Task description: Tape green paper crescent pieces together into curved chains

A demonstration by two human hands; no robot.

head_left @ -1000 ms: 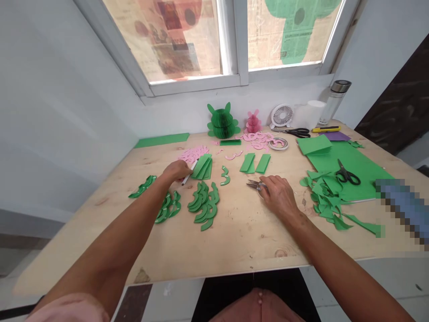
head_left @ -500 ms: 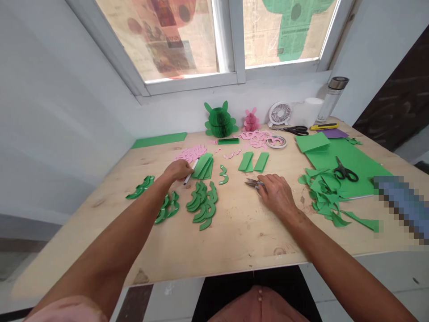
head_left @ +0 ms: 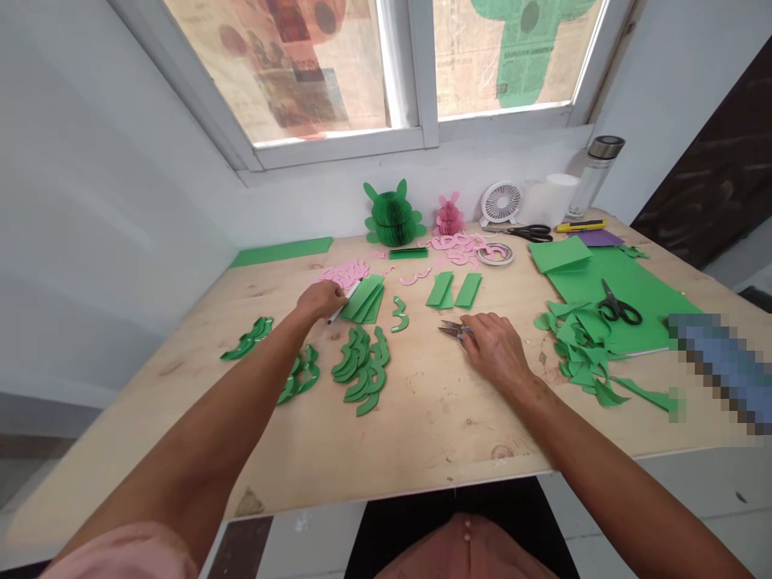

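My left hand (head_left: 322, 299) is at the left of the middle, its fingers closed at a white pen (head_left: 334, 315). The pen lies slantwise against the left edge of a fanned stack of folded light green paper (head_left: 367, 301). On the right, my right hand (head_left: 495, 344) is wrapped round a pair of scissors (head_left: 451, 329), whose blades point left just above or on the table; its handles are mostly hidden. Between the hands lies one wavy green paper strip (head_left: 399, 314). Nearer me is a pile of cut green scalloped pieces (head_left: 362, 366).
More green curved pieces (head_left: 248, 338) lie left, partly behind my forearm. Pink cut-outs (head_left: 343, 274), a green honeycomb figure (head_left: 395, 215) and a fan (head_left: 501, 203) stand or lie toward the wall. Green scraps (head_left: 576, 346) and black scissors (head_left: 619, 305) are on the right.
The pen has shifted slightly up and right against the green stack, with my left hand moving a little away from me. My right hand and the scissors stay in place.
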